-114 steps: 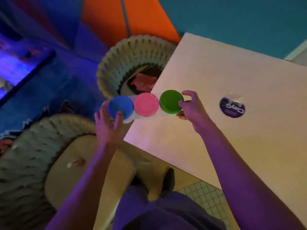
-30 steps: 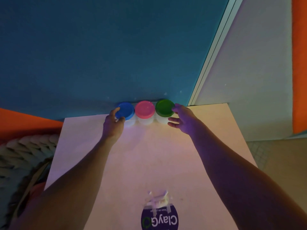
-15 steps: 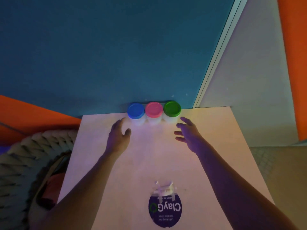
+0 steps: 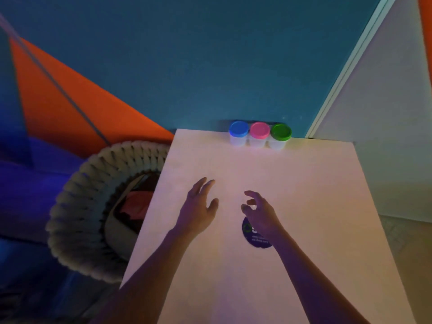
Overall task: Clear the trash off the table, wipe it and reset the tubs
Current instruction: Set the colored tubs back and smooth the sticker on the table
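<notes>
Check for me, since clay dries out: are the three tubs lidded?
Yes. The blue tub, pink tub and green tub each carry a colored lid, standing upright.

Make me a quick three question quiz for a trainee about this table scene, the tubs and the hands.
1. True or false: the three tubs stand in a row at the far edge of the table, against the teal wall.
2. Which lid is in the middle: A blue, B pink, C green?
3. What does the right hand partly cover?

Key
1. True. The blue-lidded tub, pink-lidded tub and green-lidded tub stand side by side there.
2. B, pink.
3. The round dark sticker. The left hand is beside it, and neither hand holds anything.
</notes>
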Demonstrator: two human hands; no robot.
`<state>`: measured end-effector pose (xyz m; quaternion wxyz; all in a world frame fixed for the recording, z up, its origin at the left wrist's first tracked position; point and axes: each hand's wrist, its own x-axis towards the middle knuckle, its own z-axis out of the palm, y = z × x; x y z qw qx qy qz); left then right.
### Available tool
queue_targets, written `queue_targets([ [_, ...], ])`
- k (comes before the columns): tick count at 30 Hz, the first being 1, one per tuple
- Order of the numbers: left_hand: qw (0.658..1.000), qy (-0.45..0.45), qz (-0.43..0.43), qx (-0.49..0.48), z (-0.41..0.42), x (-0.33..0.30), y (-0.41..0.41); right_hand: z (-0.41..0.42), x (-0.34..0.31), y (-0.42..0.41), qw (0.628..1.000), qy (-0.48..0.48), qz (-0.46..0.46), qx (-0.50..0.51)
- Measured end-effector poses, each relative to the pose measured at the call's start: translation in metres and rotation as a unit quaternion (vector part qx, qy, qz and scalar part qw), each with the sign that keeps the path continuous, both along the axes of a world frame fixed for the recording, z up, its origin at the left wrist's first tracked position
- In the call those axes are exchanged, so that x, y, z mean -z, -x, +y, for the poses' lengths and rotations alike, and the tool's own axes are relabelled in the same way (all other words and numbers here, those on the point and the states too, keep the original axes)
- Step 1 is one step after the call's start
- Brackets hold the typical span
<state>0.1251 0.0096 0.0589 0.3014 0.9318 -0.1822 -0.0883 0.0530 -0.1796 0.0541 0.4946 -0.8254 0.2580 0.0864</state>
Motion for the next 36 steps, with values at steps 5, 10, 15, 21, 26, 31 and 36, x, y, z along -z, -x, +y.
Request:
queue_targets([
  [5,1.000,0.014,0.002,0.003,0.058,-0.005,0.053,0.067,-0.001,0.042,0.998,0.015,-0.011,-0.052],
  [10,0.999,0.022,0.005,-0.024,0.123,0.002,0.098,0.127,0.001,0.066,0.994,0.035,-0.008,-0.100],
  [15,0.994,0.035,0.002,-0.105,0.194,0.008,0.127,0.190,-0.003,0.064,0.988,0.030,-0.008,-0.152],
  [21,0.975,0.014,0.010,-0.222,0.273,0.004,0.164,0.266,-0.012,0.053,0.963,0.017,-0.028,-0.267],
  [26,0.945,-0.016,0.030,-0.326,0.328,0.002,0.207,0.324,-0.014,0.054,0.919,0.005,-0.024,-0.393],
  [31,0.900,-0.010,0.047,-0.433,0.372,0.008,0.259,0.382,-0.008,0.066,0.872,-0.005,-0.014,-0.489],
  [36,0.854,-0.016,0.087,-0.514,0.406,0.019,0.306,0.434,0.004,0.090,0.832,0.014,-0.001,-0.555],
])
